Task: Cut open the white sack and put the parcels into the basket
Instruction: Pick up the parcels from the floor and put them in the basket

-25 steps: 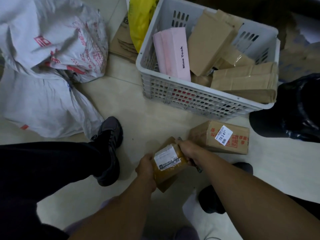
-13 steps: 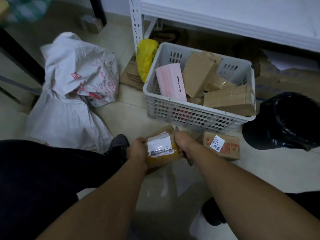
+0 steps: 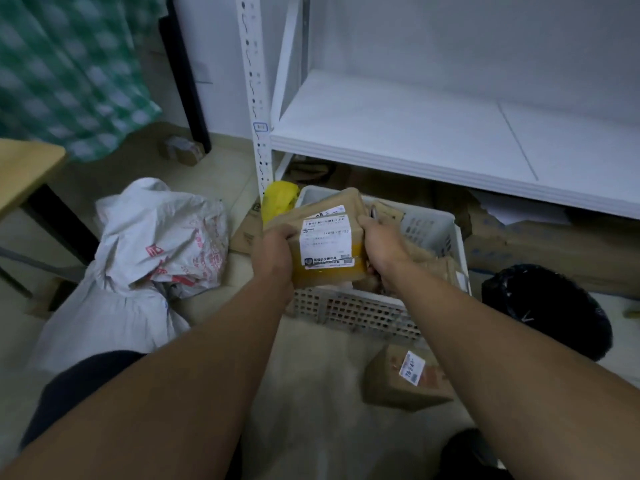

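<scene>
I hold a brown parcel (image 3: 327, 245) with a white shipping label between both hands, over the near part of the white plastic basket (image 3: 367, 311). My left hand (image 3: 275, 252) grips its left side and my right hand (image 3: 382, 245) its right side. Other brown parcels lie in the basket, mostly hidden behind my hands. The crumpled white sack (image 3: 138, 268) with red print lies on the floor to the left. Another cardboard parcel (image 3: 403, 379) with a white label sits on the floor in front of the basket.
A white metal shelf (image 3: 433, 140) stands over the basket's far side. A black bin bag (image 3: 547, 310) sits at the right, a yellow bag (image 3: 278, 197) behind the basket, a wooden table corner (image 3: 24, 168) at the left. My dark-clad knee (image 3: 79, 386) is at lower left.
Both hands have lifted the labelled parcel from near the floor up and forward to above the basket. My view has tilted up, showing the shelf.
</scene>
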